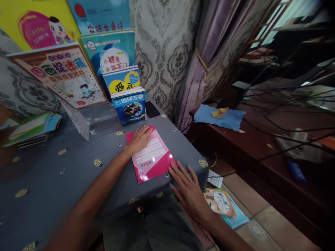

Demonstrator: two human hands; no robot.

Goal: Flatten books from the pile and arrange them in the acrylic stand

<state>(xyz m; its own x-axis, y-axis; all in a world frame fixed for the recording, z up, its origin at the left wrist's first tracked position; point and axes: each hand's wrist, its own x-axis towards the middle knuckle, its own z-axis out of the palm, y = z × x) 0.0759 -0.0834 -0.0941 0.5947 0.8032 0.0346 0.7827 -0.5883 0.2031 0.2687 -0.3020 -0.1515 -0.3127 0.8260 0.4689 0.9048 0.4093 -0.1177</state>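
A pink book (153,153) lies flat on the grey patterned tablecloth (86,174), near the table's corner. My left hand (141,139) rests flat across the book's far edge, fingers stretched out. At the near right corner of the book, my right hand (185,181) is open, its fingertips touching the cover's edge. Just beyond the book stands a small blue book with a globe on its cover (131,108). Behind it rise a yellow and blue book (123,81) and a teal book (110,52).
A clear acrylic stand (78,122) and a brown picture book (65,75) are at the back left. A black phone (152,109) lies by the wall. Several books (34,129) are stacked at left. Another book (227,207) lies low at right, beside a dark red bench (251,139) with cables.
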